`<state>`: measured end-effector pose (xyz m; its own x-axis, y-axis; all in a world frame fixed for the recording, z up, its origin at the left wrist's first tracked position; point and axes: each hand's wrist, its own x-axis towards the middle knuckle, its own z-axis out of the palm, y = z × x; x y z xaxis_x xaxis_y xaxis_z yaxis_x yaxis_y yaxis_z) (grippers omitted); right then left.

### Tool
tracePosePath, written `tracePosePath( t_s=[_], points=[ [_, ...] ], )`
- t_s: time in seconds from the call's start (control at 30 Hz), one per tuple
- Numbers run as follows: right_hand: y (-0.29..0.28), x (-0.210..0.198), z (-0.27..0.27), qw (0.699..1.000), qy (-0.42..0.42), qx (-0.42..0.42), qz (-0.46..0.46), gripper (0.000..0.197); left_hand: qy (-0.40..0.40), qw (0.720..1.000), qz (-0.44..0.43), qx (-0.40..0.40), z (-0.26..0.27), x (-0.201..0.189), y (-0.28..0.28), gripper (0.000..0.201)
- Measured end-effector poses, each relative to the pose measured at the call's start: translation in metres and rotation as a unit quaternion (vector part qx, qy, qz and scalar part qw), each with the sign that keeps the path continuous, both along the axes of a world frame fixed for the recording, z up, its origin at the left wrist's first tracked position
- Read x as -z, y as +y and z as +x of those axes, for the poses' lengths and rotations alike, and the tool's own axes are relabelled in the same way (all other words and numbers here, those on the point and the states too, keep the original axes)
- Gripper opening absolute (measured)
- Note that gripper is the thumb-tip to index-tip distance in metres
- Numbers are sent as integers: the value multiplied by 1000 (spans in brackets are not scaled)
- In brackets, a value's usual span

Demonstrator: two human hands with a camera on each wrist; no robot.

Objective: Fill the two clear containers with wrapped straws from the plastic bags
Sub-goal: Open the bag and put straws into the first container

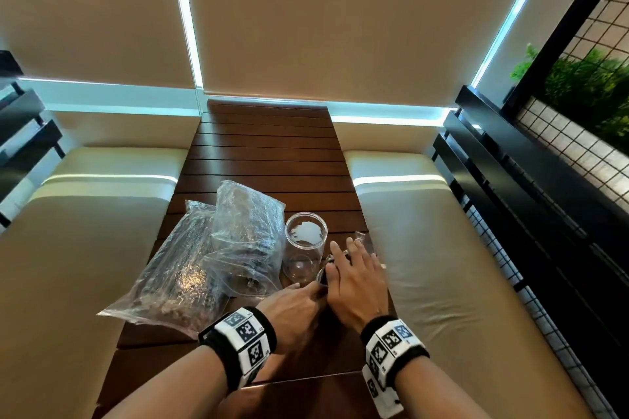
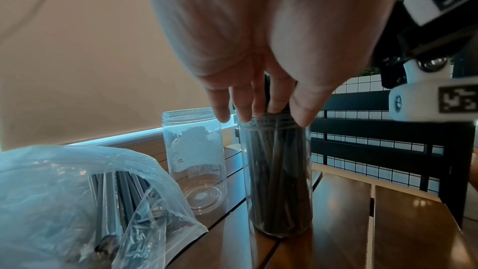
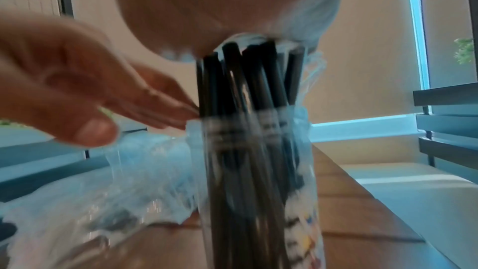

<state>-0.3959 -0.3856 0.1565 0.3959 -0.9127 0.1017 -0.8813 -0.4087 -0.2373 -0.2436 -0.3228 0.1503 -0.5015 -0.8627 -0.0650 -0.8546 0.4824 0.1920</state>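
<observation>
Your right hand lies flat over the tops of the wrapped straws, palm pressing down on their ends, fingers straight and slightly spread. Your left hand comes in from the side: its fingers are straight and close together, tips touching the straws at the rim of the near container. Neither hand curls round anything.

That near container is a tall, clear, smooth-walled cylinder standing upright on the slatted wooden table. It is packed with dark, thin straws in glossy clear wrappers, and their tops stick out above the rim under your right palm.

Just beyond it and slightly left stands the second container, the same clear cylinder with a threaded neck and a pale frosted print on its wall, upright and with nothing in it.

To the left lie two crinkled clear plastic bags, one propped on the other, with dark straws still inside; the mouth of the nearer one gapes open.

Cream cushioned benches flank the table.
</observation>
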Motion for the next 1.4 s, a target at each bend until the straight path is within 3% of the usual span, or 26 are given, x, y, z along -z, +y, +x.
tracePosePath(
  t_s=[0.2, 0.3, 0.37, 0.47, 0.57, 0.63, 0.73, 0.87, 0.97, 1.07, 1.2, 1.3, 1.4],
  points=[
    [-8, -2, 0, 1000, 3, -20, 21, 53, 3, 1000, 5, -13, -1, 2, 0, 49],
    [1, -12, 5, 999, -34, -7, -35, 53, 35, 998, 11, -56, 6, -10, 7, 47],
    [5, -20, 18, 990, -67, -23, -119, 40, 65, 991, -38, -110, 20, -17, 10, 39],
    [12, -28, 45, 970, -93, -138, -175, 12, 60, 963, -100, -244, 58, -23, 7, 15],
    [21, -19, 72, 968, -55, -243, -34, 8, -41, 945, -38, -323, 97, -23, 8, 20],
    [26, -10, 87, 959, -7, -269, 89, 14, -104, 946, 30, -305, 115, -17, 11, 30],
    [33, 2, 106, 938, 51, -293, 179, 19, -173, 937, 92, -291, 132, -6, 12, 44],
    [40, 22, 124, 930, 41, -265, 252, 30, -167, 928, 148, -298, 139, 0, 9, 52],
    [35, 38, 133, 938, 20, -220, 267, 43, -73, 948, 103, -293, 135, -10, 11, 44],
    [27, 55, 146, 949, -38, -190, 250, 50, 39, 957, 47, -284, 139, -21, 10, 36],
    [9, 60, 165, 968, -72, -131, 200, 47, 74, 958, 37, -276, 143, -32, 12, 34],
    [-5, 55, 185, 976, 36, -110, 182, 32, 88, 961, 42, -260, 144, -34, 15, 37],
    [-22, 69, 200, 959, 132, -83, 235, 40, 87, 958, 54, -267, 150, -24, 18, 45]
  ],
)
